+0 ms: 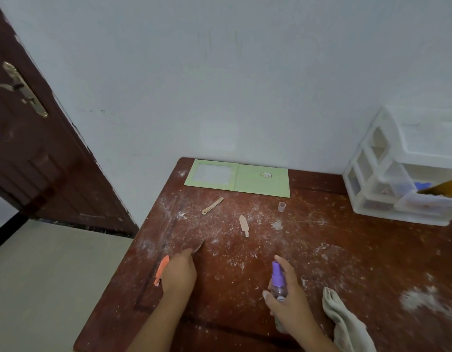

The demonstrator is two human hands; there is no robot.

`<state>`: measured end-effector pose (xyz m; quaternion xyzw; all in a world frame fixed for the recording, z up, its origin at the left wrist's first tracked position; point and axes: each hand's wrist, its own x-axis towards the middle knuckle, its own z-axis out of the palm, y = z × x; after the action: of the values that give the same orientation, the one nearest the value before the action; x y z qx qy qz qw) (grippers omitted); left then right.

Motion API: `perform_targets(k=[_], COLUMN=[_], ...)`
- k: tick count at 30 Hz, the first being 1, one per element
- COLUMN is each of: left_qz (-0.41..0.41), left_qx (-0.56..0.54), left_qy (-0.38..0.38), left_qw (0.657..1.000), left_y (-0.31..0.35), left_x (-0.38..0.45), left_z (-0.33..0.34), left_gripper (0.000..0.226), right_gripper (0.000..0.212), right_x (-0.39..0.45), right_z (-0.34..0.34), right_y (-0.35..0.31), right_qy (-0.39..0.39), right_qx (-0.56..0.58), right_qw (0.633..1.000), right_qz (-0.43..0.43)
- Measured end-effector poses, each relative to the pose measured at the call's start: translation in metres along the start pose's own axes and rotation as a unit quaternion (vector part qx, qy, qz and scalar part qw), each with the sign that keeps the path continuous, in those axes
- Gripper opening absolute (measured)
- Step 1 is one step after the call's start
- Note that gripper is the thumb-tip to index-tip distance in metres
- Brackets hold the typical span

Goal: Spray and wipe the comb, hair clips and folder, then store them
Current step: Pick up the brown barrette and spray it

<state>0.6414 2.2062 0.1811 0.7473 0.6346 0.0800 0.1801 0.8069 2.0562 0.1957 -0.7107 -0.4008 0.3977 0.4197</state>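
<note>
Near the table's left edge, left hand (179, 271) pins the dark comb (199, 246); right hand (285, 298) grips the spray bottle (278, 280), nozzle pointing away toward the back edge.

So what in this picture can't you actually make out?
- Head view: the dark thing under the left hand is mostly covered by the fingers; probably a comb.
- The drawer unit is cut off by the right edge, its contents blurred.
- The spray bottle label is too small to read in the right hand.
- The folder sticker is too small.
</note>
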Motion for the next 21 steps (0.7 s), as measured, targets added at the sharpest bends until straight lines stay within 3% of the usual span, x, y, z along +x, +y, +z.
perform_targets(k=[5,9,12,21], left_qz=[-0.017,-0.106,-0.129,-0.089], left_qx=[-0.176,-0.312,-0.349,-0.414], left_qy=[0.004,0.012,0.037,0.045], left_qw=[0.984,0.944,0.928,0.905], left_y=[0.002,0.007,0.007,0.013], left_x=[-0.009,-0.016,-0.022,-0.058], left_z=[-0.001,0.001,0.002,-0.006], left_gripper=[0.028,0.028,0.023,0.031], right_gripper=[0.063,0.063,0.070,0.059], right_x=[-0.002,-0.006,-0.009,-0.016], right_z=[-0.001,-0.002,-0.003,0.012], right_y=[0.000,-0.006,-0.013,-0.037], right_qy=[0.007,-0.002,-0.042,-0.115], right_qx=[0.002,-0.012,-0.043,-0.149], right_qw=[1.000,1.000,0.998,0.975], right_qz=[-0.003,-0.010,-0.033,-0.113])
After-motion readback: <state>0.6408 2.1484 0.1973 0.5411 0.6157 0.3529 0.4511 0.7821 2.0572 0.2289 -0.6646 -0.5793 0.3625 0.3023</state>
